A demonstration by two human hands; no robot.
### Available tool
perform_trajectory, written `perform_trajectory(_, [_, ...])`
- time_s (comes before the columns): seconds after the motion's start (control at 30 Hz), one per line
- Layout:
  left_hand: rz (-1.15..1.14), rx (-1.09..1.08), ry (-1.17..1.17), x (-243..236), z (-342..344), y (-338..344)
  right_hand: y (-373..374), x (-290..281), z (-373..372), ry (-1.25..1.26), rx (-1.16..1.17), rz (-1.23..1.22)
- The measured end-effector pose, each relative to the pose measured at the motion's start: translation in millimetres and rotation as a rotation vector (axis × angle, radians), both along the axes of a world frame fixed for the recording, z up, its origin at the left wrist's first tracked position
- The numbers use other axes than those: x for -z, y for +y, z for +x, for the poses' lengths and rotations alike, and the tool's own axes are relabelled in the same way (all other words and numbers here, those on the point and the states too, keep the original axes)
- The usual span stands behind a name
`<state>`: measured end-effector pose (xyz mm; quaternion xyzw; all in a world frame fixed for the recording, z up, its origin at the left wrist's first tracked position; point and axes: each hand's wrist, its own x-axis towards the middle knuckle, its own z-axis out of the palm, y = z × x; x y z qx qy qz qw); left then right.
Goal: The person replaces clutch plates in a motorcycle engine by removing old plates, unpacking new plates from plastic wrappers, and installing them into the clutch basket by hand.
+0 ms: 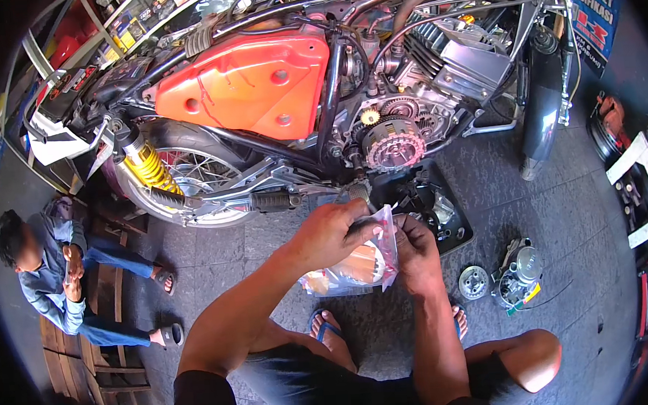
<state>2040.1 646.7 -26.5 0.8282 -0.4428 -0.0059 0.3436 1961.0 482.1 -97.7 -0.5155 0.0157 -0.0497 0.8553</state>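
Note:
My left hand [341, 235] and my right hand [416, 256] both grip the top of a clear plastic bag [352, 269] with a pink edge; round, flat, tan and pale pieces show inside. My left fingers pinch its upper left, my right fingers its right edge. Beyond my hands is a motorcycle with an opened engine [415, 119], its clutch basket [393, 146] and gears exposed. A black tray [459, 233] of dark and metal parts lies on the floor below the engine, partly hidden by my hands and the bag.
A silver engine cover [518, 272] and a round metal plate [474, 282] lie on the tiled floor at right. A red tank [243, 85] and rear wheel [188, 166] are on the motorcycle. A person [53, 263] sits on a wooden bench at left. Tools and parts stand at far right.

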Motion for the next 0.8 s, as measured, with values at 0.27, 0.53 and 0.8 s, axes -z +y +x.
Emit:
perform_trajectory(0.27, [0.074, -0.004, 0.04, -5, -1, 4, -15, 5, 8, 0.025, 0.269, 0.089])
perform_trajectory(0.53, [0.008, -0.155, 0.064, -10, 1, 3, -10, 0, 0, 0.07, 0.069, 0.121])
perform_trajectory(0.8, [0.071, -0.186, 0.313, -3, -13, -8, 4, -4, -1, 0.153, 0.295, 0.046])
